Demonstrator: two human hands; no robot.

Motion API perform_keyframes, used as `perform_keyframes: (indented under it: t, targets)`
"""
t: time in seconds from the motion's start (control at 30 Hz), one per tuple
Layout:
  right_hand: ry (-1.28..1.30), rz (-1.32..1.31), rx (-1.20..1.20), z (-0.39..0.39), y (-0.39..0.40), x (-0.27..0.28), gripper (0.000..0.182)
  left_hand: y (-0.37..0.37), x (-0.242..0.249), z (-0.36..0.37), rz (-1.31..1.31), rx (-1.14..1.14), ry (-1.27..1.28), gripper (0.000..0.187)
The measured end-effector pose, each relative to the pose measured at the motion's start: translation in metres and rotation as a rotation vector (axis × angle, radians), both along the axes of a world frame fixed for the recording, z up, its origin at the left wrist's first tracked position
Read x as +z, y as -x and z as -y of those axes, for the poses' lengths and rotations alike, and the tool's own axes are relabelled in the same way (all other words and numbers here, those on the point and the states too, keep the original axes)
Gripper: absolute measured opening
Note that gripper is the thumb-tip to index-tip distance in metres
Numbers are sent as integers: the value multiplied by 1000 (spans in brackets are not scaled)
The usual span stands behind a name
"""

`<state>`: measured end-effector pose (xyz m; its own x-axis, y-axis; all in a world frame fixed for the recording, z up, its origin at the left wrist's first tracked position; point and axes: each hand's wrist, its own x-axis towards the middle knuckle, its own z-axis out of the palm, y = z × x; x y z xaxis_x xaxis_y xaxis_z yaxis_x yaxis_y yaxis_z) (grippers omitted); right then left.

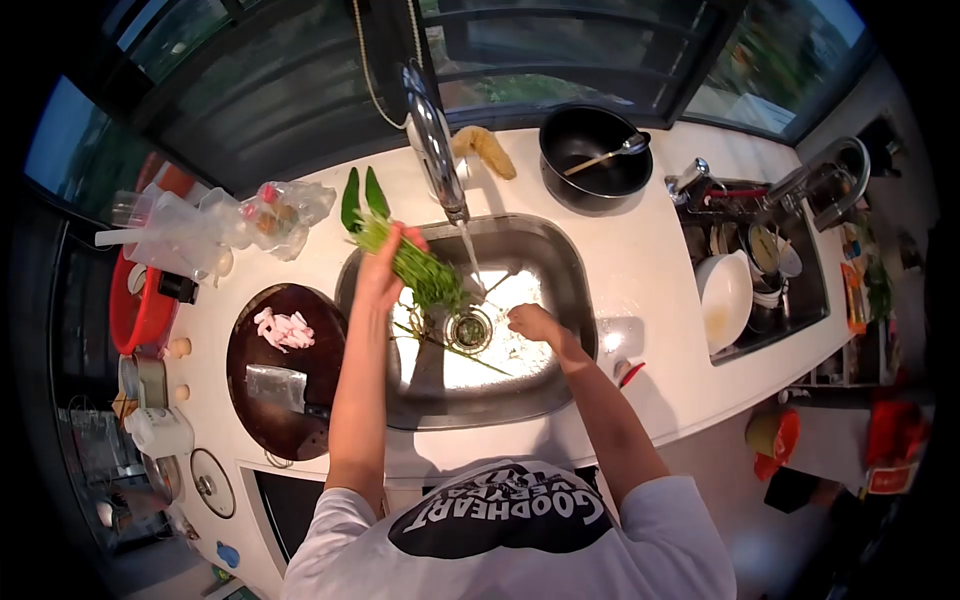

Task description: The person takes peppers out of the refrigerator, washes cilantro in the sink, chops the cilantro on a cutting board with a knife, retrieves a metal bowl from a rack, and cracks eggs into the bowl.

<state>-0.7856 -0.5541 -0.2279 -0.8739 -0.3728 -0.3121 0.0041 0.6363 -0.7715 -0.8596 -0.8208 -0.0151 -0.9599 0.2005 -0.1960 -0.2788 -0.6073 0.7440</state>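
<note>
My left hand (382,270) is closed around a bunch of thin green stems (428,276), like chives, with pale ends pointing up and left. The bunch hangs over the left side of a steel sink (480,412). Water (471,256) runs from the chrome faucet (437,150) just right of the bunch. My right hand (536,323) is low in the sink, right of the drain (467,331), with curled fingers; what they hold, if anything, is too small to make out. Loose stems (465,354) lie around the drain.
Left of the sink, a round dark cutting board (250,410) bears pale sliced pieces (284,330) and a cleaver (277,387). Two green peppers (351,197) and a black pot (596,190) stand behind. A second sink (800,325) at right holds dishes.
</note>
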Motion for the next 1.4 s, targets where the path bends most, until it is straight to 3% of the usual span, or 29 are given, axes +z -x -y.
perform_keyframes:
  t: [0.03, 0.1, 0.13, 0.2, 0.3, 0.4, 0.5, 0.53, 0.63, 0.67, 0.77, 0.83, 0.9, 0.93, 1.03, 1.07, 1.13, 1.2, 1.3, 1.33, 1.4]
  targets:
    - [-139, -235, -29, 2, -5, 21, 35, -6, -1, -5, -11, -67, 113, 20]
    - [461, -25, -367, 23, 14, 70, 43, -19, -1, -22, 69, -207, 280, 21]
    - [604, -25, -368, 28, 28, 94, 54, -21, -11, -27, 78, -257, 301, 20]
    - [832, -154, -356, 46, 40, 152, 50, -23, -27, -39, 76, -349, 319, 19]
    - [674, -49, -173, 58, 50, 203, 44, -30, -32, -58, 61, -429, 329, 18]
    - [368, -242, -19, 68, 64, 206, 36, -34, -44, -73, 6, -447, 349, 15]
    - [354, -89, -280, 78, 71, 194, 32, -43, -47, -81, -89, -366, 368, 3]
    - [382, 8, -425, 81, 65, 205, 30, -46, -48, -83, -115, -326, 361, 5]
    - [685, 215, -649, 84, 67, 195, 27, -55, -44, -78, -269, -370, 675, 10]
    - [661, 344, -604, 79, 67, 195, 21, -57, -45, -76, -238, -361, 674, 14]
    - [706, 215, -466, 62, 79, 154, 19, -70, -40, -69, -141, -268, 597, 22]
    - [373, -104, -278, 42, 98, 133, 20, -76, -44, -59, -107, -210, 545, 29]
    - [57, -241, -321, 37, 121, 154, 29, -83, -41, -49, -103, -176, 698, 28]
    - [48, -321, -355, 34, 139, 150, 29, -89, -39, -46, -64, -135, 635, 28]
    - [795, -488, -394, 35, 221, 112, 31, -103, -28, -34, -19, -39, 498, 25]
    - [859, -515, -343, 35, 237, 108, 32, -108, -14, -30, -52, 5, 467, 24]
    - [330, -652, -197, 33, 238, 132, 28, -114, -13, -24, -113, 95, 406, 23]
    - [265, -1057, -111, 41, 248, 132, 27, -117, -23, -20, -75, 120, 437, 26]
    - [270, -808, -156, 48, 246, 156, 30, -126, -4, -8, -34, 168, 443, 28]
    - [336, -687, -165, 47, 256, 155, 40, -127, -2, -4, -5, 160, 478, 29]
    - [233, -126, -311, 47, 256, 177, 45, -130, 3, 1, -56, 214, 456, 29]
